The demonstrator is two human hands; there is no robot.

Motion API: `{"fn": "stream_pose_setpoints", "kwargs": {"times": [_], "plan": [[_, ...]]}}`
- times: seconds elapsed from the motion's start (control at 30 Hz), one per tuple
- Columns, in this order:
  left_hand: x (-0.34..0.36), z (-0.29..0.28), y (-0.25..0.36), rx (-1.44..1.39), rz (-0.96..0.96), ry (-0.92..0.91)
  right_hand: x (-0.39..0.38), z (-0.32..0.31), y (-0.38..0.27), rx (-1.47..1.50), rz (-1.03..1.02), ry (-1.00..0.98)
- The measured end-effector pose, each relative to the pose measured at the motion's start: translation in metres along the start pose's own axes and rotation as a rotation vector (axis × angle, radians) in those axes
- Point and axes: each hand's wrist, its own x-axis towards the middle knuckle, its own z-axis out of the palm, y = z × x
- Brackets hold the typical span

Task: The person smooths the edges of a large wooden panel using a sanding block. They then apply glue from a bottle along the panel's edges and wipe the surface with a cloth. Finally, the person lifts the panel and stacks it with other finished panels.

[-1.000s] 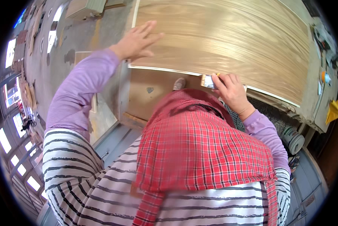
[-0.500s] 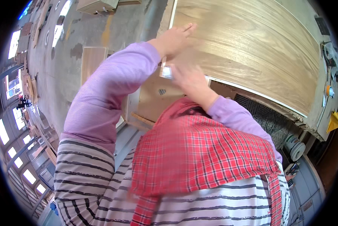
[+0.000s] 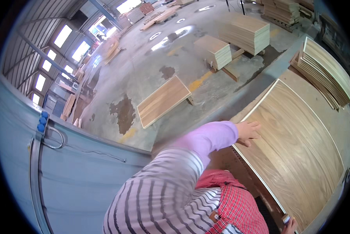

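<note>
Two hands are in view, both at one wood-grain panel (image 3: 300, 156) that lies flat with a pale edge strip along its near long side.

Left hand (image 3: 248, 130): spread flat, palm down, fingers (image 3: 257, 125) extended and slightly apart. It rests on the panel face just inside the near edge, towards the far corner. It grasps nothing; contact is by pressure only.

Right hand (image 3: 289, 225): only a fingertip portion shows at the bottom rim of the view, beside the panel's near edge. A small pale object (image 3: 286, 219) sits against it. Whether the fingers are closed on that object cannot be told.

Assessment of the step: the hands appear to be working along the near edge. The flat hand should stay pressed down close to the edge so the sheet does not slide or lift, and should keep clear of the edge strip itself.

Beyond the flat hand: a stack of similar panels (image 3: 325, 74). Further off, on the concrete floor (image 3: 143, 66), a single board (image 3: 163, 101) and board stacks (image 3: 247, 33).
</note>
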Motion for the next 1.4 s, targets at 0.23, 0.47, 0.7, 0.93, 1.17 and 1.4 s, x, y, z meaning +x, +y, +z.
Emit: {"fn": "stream_pose_setpoints", "kwargs": {"times": [0.23, 0.47, 0.7, 0.93, 1.17, 1.4], "plan": [[0.071, 0.102, 0.141, 0.206, 0.087, 0.169, -0.138, -0.001, 0.136, -0.169, 0.35, 0.157], [0.13, 0.12, 0.233, 0.247, 0.25, 0.267, -0.172, 0.052, 0.123, 0.056, 0.349, 0.419], [0.138, 0.106, 0.245, 0.287, 0.304, 0.126, -0.128, 0.009, 0.073, 0.221, 0.301, 0.233], [0.132, 0.08, 0.254, 0.414, 0.298, 0.037, -0.121, -0.024, 0.096, 0.188, 0.22, 0.175], [0.138, 0.083, 0.241, 0.45, 0.385, 0.047, -0.096, -0.017, 0.109, 0.187, 0.11, 0.142], [0.153, 0.065, 0.23, 0.508, 0.339, -0.076, -0.076, -0.011, 0.128, 0.179, 0.12, 0.147]]}}
